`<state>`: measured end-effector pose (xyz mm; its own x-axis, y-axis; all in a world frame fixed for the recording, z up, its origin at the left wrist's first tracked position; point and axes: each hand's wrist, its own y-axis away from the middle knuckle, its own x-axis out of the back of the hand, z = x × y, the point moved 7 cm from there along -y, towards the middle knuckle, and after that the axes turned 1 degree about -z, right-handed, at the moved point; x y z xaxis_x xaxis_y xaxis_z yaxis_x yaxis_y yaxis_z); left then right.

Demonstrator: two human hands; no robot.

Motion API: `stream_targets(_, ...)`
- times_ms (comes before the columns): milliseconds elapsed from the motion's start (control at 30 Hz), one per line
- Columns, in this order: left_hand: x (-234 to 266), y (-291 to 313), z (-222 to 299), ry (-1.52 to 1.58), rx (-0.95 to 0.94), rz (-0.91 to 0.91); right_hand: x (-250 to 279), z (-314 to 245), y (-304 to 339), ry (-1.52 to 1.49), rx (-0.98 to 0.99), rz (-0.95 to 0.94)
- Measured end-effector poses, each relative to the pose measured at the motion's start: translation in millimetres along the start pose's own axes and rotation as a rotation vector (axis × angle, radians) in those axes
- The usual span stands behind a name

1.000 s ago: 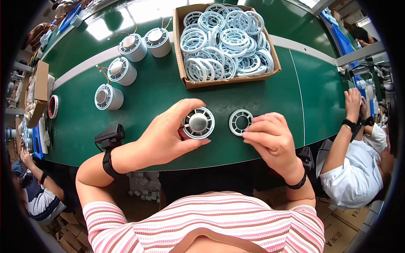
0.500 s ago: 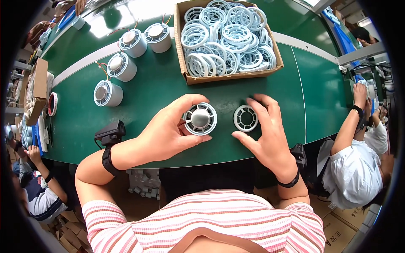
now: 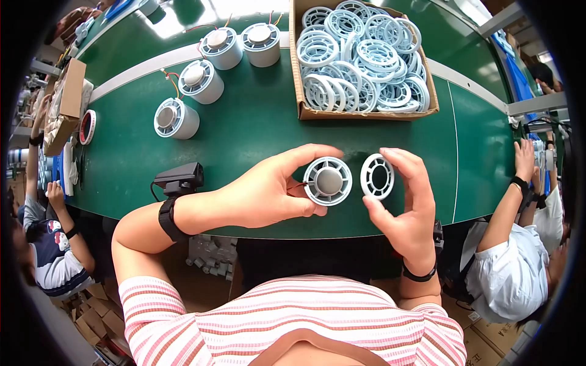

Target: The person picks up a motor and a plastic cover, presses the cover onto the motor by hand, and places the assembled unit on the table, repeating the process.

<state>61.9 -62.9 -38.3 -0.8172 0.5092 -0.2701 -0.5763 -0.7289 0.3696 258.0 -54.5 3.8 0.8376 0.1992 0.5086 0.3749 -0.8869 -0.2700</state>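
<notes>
My left hand (image 3: 262,189) grips a pale blue cylindrical fan motor (image 3: 343,198) round its side, thumb and fingers apart across it. Its slotted end faces up, with a round silver hub (image 3: 328,181) in the middle and thin wires at its left side. Just to the right, a white slotted plastic ring (image 3: 366,177) is pinched at its edge between the thumb and fingers of my right hand (image 3: 410,195). The ring is tilted, and a narrow gap separates it from the motor. Both are over the green table (image 3: 256,137).
A cardboard box (image 3: 366,114) full of pale blue rings stands at the back. Several motors with wires, including one nearest motor (image 3: 183,125), stand at the back left. A tape roll (image 3: 88,127) lies far left. Other people work at both sides; one hand (image 3: 524,160) is at right.
The whole view has shifted, so the scene sits further right in the picture. My right hand has closed on the ring, tilted it and brought it nearer the motor.
</notes>
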Motion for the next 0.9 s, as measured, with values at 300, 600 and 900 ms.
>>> stream_targets(300,-2,-2,-7,-0.006,-0.143,-0.037,-38,-40,-17,-0.048,0.127,-0.15)
stream_targets(600,-3,-4,-4,0.012,-0.067,-0.116,-37,-38,-22,-0.029,0.161,-0.241)
stream_targets(900,-2,-3,0,-0.073,-0.095,-0.113,-35,-42,-19,0.078,0.14,-0.247)
